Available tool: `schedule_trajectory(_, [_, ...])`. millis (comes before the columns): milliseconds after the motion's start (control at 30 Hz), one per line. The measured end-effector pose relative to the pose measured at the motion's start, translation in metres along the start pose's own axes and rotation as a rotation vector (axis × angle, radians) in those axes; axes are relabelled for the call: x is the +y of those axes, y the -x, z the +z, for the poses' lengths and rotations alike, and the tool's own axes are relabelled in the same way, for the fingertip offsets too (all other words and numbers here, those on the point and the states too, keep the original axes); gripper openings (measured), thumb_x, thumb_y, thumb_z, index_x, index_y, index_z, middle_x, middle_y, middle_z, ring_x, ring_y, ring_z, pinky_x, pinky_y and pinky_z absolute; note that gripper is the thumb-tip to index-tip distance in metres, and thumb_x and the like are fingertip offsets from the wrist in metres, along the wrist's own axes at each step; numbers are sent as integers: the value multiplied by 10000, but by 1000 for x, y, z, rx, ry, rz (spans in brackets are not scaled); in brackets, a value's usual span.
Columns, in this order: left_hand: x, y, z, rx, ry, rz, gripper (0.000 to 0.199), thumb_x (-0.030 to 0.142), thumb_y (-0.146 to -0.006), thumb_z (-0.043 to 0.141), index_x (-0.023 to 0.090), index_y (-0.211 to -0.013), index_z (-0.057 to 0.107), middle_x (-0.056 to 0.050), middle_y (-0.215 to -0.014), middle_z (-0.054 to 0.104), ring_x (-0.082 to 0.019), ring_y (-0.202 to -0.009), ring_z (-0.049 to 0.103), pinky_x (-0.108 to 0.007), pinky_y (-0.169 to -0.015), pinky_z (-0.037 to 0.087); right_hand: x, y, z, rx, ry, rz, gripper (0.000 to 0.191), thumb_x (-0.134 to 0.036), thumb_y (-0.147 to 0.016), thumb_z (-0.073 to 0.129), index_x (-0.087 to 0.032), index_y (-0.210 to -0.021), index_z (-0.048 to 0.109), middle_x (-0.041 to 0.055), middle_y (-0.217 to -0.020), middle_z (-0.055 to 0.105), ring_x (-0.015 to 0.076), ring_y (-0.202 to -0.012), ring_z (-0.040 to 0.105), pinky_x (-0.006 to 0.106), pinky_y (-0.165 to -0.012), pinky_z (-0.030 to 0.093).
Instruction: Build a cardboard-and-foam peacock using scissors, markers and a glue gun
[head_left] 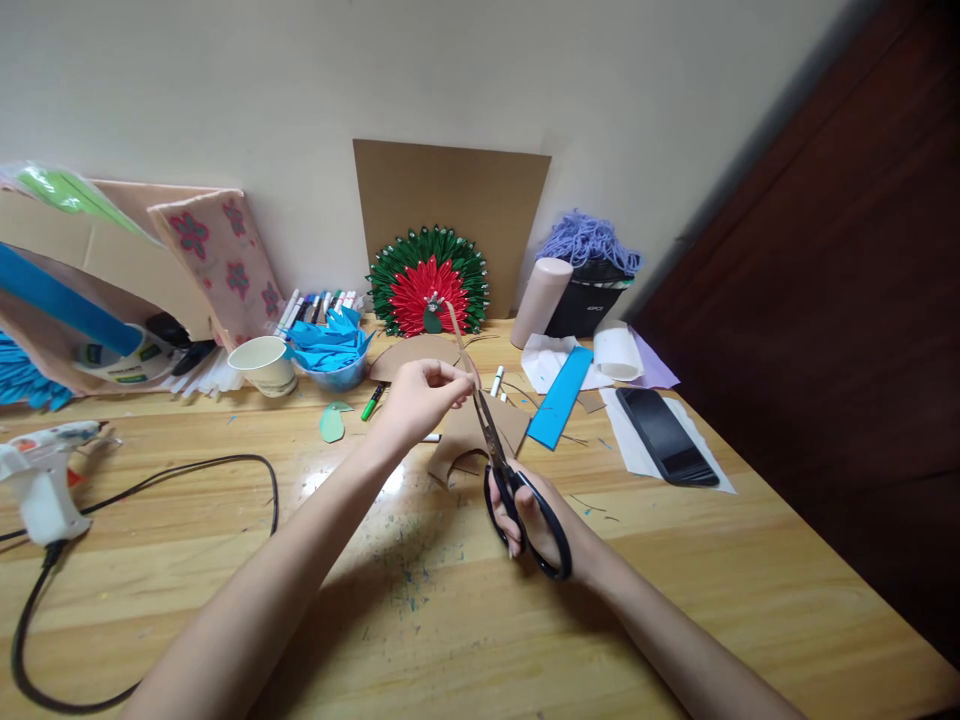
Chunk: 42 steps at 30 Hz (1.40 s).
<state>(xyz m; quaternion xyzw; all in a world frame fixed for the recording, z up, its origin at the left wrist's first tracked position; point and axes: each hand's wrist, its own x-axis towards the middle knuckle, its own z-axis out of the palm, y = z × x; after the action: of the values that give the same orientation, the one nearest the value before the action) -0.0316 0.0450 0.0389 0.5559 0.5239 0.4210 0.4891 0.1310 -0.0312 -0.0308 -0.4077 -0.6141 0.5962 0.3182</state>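
My left hand (427,398) is closed in a pinch on a thin strip of brown cardboard (456,328) that sticks up past the fingertips. My right hand (536,515) has its fingers through the black handles of a pair of scissors (491,435). The scissor blades point up and away, their tips right beside the pinching fingers at the strip. Below the hands, a cut piece of brown cardboard (469,425) with a curved notch lies on the wooden table (420,620). Another rounded cardboard piece (405,355) lies behind my left hand.
A red and green peacock-like fan (427,270) leans on a cardboard sheet (457,180). Left are a glue gun (41,480) with a looping cord, a paper cup (262,365) and a bowl of blue pieces (330,350). Right are a blue strip (561,400) and a phone (667,437).
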Motion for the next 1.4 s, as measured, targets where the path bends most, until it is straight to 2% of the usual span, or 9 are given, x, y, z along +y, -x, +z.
schedule_trajectory(133, [2, 2, 2, 8, -14, -2, 145, 247, -649, 636, 102, -646, 629, -27, -604, 608, -91, -562, 526, -220, -587, 433, 2, -1, -1, 6, 16, -10, 682, -857, -614, 320, -201, -787, 384, -94, -487, 329, 62, -377, 342, 195, -368, 389])
schedule_trajectory(300, [3, 1, 2, 21, -8, -6, 112, 219, -635, 632, 107, -623, 628, -21, -588, 606, -91, -553, 525, -221, -588, 432, 9, -2, -1, 32, -6, 16, 643, -816, -614, 433, -199, -795, 411, -96, -500, 335, 54, -382, 310, 191, -358, 392])
schedule_trajectory(633, [2, 1, 1, 24, 22, -18, 112, 213, -633, 631, 103, -614, 622, -27, -594, 609, -87, -551, 520, -217, -584, 434, 9, -2, -2, 78, 72, -21, 493, -680, -731, 489, -196, -748, 398, -91, -510, 357, 47, -386, 329, 168, -349, 381])
schedule_trajectory(800, [3, 2, 2, 36, 56, -39, 125, 225, -635, 637, 101, -616, 628, -29, -607, 615, -93, -580, 539, -217, -607, 444, 11, -3, 1, 113, 83, -17, 503, -695, -733, 468, -196, -741, 404, -85, -493, 387, 51, -356, 360, 172, -336, 352])
schedule_trajectory(1067, [1, 3, 7, 3, 20, -14, 159, 256, -645, 640, 104, -600, 623, -26, -588, 605, -104, -576, 545, -240, -622, 455, 12, -3, -2, 74, 95, -24, 629, -813, -659, 371, -198, -780, 412, -89, -475, 370, 67, -369, 374, 194, -363, 397])
schedule_trajectory(1400, [2, 4, 8, 7, 54, -22, 156, 251, -639, 644, 104, -594, 618, -22, -584, 605, -100, -571, 541, -240, -625, 457, 12, -3, 4, 153, 106, -39, 580, -774, -687, 412, -198, -754, 417, -74, -527, 391, 55, -366, 369, 175, -342, 348])
